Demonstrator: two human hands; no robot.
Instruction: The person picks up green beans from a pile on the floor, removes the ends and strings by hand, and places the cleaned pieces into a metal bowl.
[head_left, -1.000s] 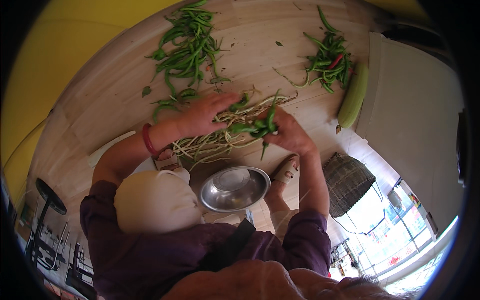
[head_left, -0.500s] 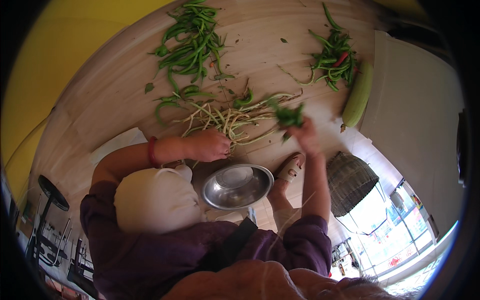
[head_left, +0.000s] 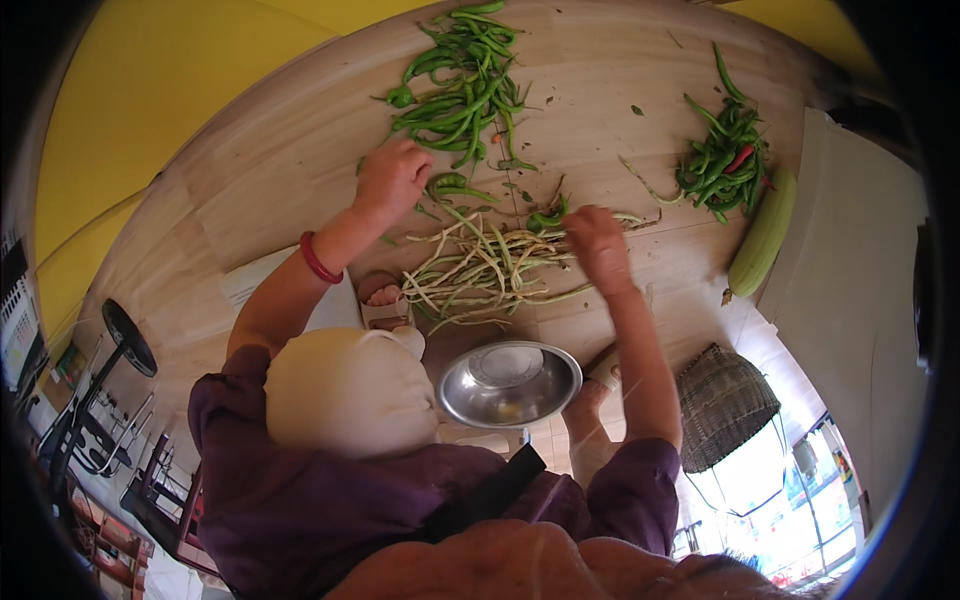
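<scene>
My left hand point(head_left: 393, 183), a red band on its wrist, is closed at the lower edge of a pile of green peppers point(head_left: 462, 95); whatever its fingers pinch is hidden. Two or so loose peppers point(head_left: 455, 187) lie just right of it. Over the right end of a heap of long pale beans point(head_left: 490, 265), my right hand point(head_left: 598, 247) has its fingers curled downward, their tips partly hidden. A curved green pepper point(head_left: 547, 218) lies by its fingertips. Farther right is a smaller pile of green peppers point(head_left: 722, 165) with a red pepper point(head_left: 739, 158) on it.
A steel bowl point(head_left: 558, 372) stands between my legs. A long pale green gourd point(head_left: 765, 233) lies beside the smaller pile, along a pale panel point(head_left: 850, 220). A wicker basket point(head_left: 722, 410) is at lower right. Stray leaves and stems dot the wood-look floor point(head_left: 590, 60).
My left hand has moved from the beans up to the green pepper pile. The green bunch seen in my right hand is no longer there. The whole view has shifted slightly.
</scene>
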